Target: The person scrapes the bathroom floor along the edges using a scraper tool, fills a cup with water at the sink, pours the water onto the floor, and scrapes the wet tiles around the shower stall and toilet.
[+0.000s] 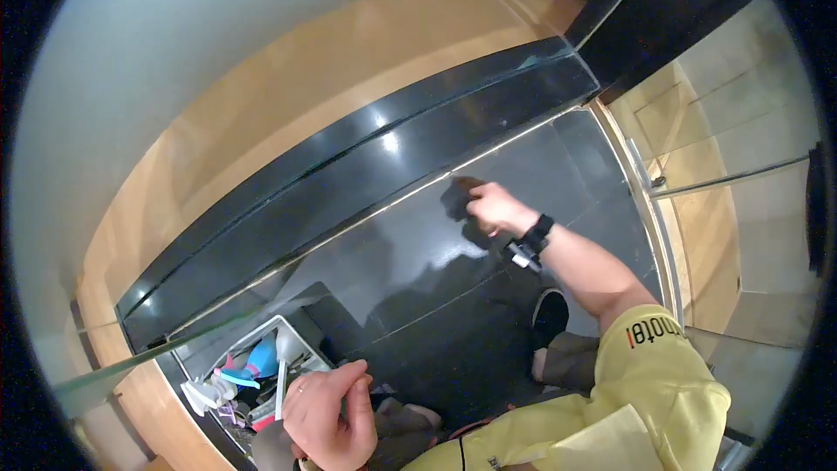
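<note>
My right hand (499, 211) reaches down to the dark tiled floor (418, 288), its fingers closed. What the fingers grip is hidden. Just below the black wristband (539, 234) is a small black and white piece (523, 255); whether the hand holds it I cannot tell. My left hand (327, 414) is raised near my knee, fingers curled and thumb against them, with nothing visible in it. Beside it stands a light grey caddy (301, 344) with spray bottles, a blue one (259, 359) among them, and other items partly covered by the hand.
A black stone ledge (384, 144) runs along the far side of the floor, below a beige wall (331, 61). Glass panels stand at the left and right, the right one with a metal bar (741, 176). My shoe (549, 318) is on the floor.
</note>
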### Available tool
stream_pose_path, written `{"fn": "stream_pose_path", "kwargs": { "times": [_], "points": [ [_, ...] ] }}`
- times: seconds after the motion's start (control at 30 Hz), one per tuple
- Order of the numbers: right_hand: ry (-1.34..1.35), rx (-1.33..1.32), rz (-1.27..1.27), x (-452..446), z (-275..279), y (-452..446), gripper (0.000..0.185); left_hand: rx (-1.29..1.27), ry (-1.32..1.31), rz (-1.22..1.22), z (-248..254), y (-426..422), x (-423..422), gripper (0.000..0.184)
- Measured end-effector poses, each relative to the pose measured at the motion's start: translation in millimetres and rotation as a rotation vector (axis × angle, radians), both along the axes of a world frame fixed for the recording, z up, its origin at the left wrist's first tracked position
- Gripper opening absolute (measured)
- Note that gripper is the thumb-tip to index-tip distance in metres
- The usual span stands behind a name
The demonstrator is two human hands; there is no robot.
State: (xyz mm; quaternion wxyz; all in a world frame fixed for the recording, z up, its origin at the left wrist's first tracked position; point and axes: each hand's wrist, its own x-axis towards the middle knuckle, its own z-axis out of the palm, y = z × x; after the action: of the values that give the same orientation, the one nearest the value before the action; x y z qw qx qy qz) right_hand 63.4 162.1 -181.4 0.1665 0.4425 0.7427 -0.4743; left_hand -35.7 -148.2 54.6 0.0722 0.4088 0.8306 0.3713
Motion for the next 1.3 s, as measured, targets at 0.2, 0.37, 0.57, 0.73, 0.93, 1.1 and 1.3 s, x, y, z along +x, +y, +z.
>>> {"fn": "stream_pose_path", "kwargs": {
  "times": [0.2,0.37,0.57,0.73,0.93,1.1,1.3],
  "points": [
    [0.059,0.118,-0.384,18.9,-36.2,50.1,0.016,0.008,-0.008,0.073,1.8,-5.9,4.7,0.01],
    [0.111,0.038,-0.033,-4.1,-6.2,-5.2,0.016,0.042,0.047,0.005,2.2,-3.5,0.6,0.011],
    [-0.084,0.557,0.615,16.9,-45.8,53.0,0.017,0.063,0.04,-0.054,13.1,-5.7,-5.6,0.011],
    [0.024,-0.105,-0.223,-3.4,14.6,0.3,0.015,0.035,0.033,-0.024,3.4,-5.5,2.2,0.013],
    [0.006,0.31,0.133,37.9,-89.0,86.9,0.009,0.022,0.024,0.017,2.7,-6.4,5.7,0.011],
    [-0.026,-0.022,-0.382,-4.4,-1.2,4.9,0.015,0.066,0.06,-0.007,1.6,1.8,7.4,0.01],
    [0.038,0.135,-0.248,66.3,-15.2,119.0,0.009,0.03,0.063,-0.13,10.2,6.6,-3.4,0.01]
  ]
}}
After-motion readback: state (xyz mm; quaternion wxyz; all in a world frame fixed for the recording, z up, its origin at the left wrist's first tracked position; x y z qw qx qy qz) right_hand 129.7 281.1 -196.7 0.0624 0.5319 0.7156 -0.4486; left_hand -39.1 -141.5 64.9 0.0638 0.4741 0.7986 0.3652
